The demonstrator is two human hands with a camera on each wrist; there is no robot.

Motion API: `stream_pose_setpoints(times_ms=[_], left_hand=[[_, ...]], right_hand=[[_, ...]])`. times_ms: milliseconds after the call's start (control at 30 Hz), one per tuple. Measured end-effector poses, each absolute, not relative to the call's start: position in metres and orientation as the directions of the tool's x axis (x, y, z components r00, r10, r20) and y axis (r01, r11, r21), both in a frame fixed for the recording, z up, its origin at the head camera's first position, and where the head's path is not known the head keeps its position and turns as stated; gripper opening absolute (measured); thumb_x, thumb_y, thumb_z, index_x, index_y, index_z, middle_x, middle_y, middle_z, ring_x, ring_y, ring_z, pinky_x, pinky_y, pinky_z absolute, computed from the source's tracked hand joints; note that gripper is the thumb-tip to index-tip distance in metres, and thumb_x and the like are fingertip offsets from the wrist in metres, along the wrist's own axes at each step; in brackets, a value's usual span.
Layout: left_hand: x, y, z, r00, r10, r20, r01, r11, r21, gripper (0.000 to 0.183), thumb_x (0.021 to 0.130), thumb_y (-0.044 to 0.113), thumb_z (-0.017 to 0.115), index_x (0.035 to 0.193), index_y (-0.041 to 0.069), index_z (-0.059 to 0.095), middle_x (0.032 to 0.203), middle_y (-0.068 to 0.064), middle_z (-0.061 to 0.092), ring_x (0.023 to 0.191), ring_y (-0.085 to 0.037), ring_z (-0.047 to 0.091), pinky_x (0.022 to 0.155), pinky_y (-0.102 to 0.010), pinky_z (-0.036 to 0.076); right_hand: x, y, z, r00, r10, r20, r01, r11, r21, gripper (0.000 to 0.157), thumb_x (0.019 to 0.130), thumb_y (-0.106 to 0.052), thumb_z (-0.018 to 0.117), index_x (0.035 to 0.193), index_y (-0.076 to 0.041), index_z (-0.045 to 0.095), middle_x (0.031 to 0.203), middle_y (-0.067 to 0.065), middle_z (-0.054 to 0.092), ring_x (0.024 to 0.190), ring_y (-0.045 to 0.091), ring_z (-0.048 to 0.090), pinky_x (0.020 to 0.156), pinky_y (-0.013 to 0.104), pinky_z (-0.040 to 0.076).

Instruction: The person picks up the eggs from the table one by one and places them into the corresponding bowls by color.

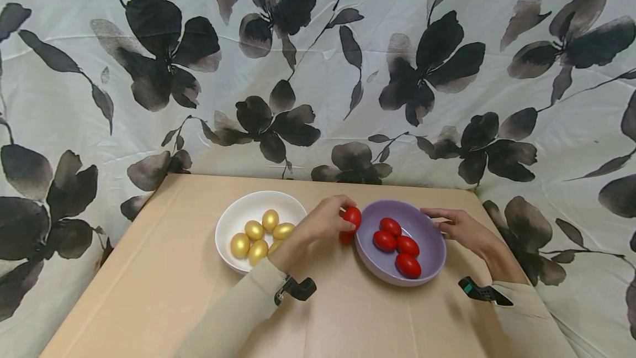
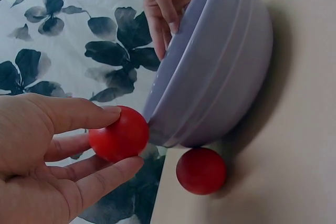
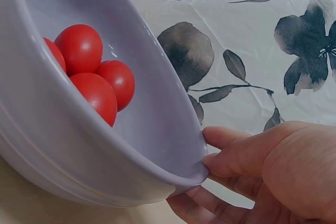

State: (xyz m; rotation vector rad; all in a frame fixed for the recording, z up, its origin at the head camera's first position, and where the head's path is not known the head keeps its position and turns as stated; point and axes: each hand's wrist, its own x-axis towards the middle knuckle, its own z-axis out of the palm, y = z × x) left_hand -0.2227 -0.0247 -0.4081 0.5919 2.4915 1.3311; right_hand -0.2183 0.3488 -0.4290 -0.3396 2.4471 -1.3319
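My left hand point(image 1: 322, 220) pinches a glossy red egg point(image 2: 119, 134) between thumb and fingers, just outside the left rim of the purple bowl point(image 2: 231, 51). Below it, a second red egg point(image 2: 201, 171) rests on the table against the bowl's outer wall. Several red eggs point(image 1: 408, 266) lie inside the bowl, grouped near its middle. On the far right of the bowl my right hand point(image 1: 467, 230) holds the rim, with the thumb at the edge and other fingers under the outer side, as the right wrist view shows.
A white bowl point(image 1: 224, 247) with several gold eggs point(image 1: 240, 245) stands left of the purple bowl, partly behind my left forearm. Both stand on a light tan table point(image 1: 164, 280). A floral cloth point(image 1: 318, 87) hangs along the table's back edge.
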Motion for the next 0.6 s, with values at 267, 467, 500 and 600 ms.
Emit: stream_pose_setpoints(times_ms=[267,467,500,600], left_hand=[[-0.216,-0.019,-0.405,-0.875,0.482,-0.046,0.202,0.450,0.870,0.046,0.088,0.007,0.077,0.131,0.003,0.062,0.121,-0.009,0.065,0.111,-0.026,0.063,0.083,-0.030,0.060],[-0.213,-0.014,-0.404,-0.866,0.496,-0.056,0.207,0.459,0.864,0.046,0.087,0.009,0.078,0.131,0.006,0.064,0.122,-0.006,0.064,0.108,-0.022,0.061,0.081,-0.029,0.060],[-0.212,-0.013,-0.404,-0.865,0.500,-0.054,0.212,0.460,0.862,0.047,0.087,0.009,0.078,0.132,0.006,0.064,0.123,-0.007,0.064,0.108,-0.022,0.061,0.081,-0.028,0.060],[-0.210,-0.011,-0.404,-0.860,0.507,-0.047,0.230,0.470,0.852,0.048,0.087,0.009,0.079,0.132,0.007,0.064,0.124,-0.007,0.064,0.110,-0.022,0.059,0.078,-0.026,0.060]], right_hand=[[-0.218,0.350,-0.430,-0.915,-0.364,-0.174,-0.051,0.532,-0.845,0.049,0.101,-0.003,0.054,0.150,-0.005,0.049,0.152,0.028,0.044,0.132,0.052,0.049,0.098,0.056,0.054],[-0.219,0.350,-0.431,-0.915,-0.364,-0.173,-0.054,0.536,-0.843,0.049,0.101,-0.003,0.054,0.150,-0.004,0.049,0.152,0.029,0.044,0.132,0.052,0.049,0.098,0.055,0.054],[-0.219,0.350,-0.431,-0.915,-0.364,-0.172,-0.054,0.536,-0.843,0.049,0.101,-0.003,0.054,0.150,-0.004,0.049,0.152,0.029,0.044,0.132,0.052,0.049,0.098,0.055,0.054],[-0.219,0.350,-0.431,-0.916,-0.364,-0.172,-0.055,0.537,-0.842,0.049,0.101,-0.003,0.054,0.150,-0.005,0.049,0.152,0.029,0.044,0.132,0.052,0.049,0.098,0.055,0.054]])
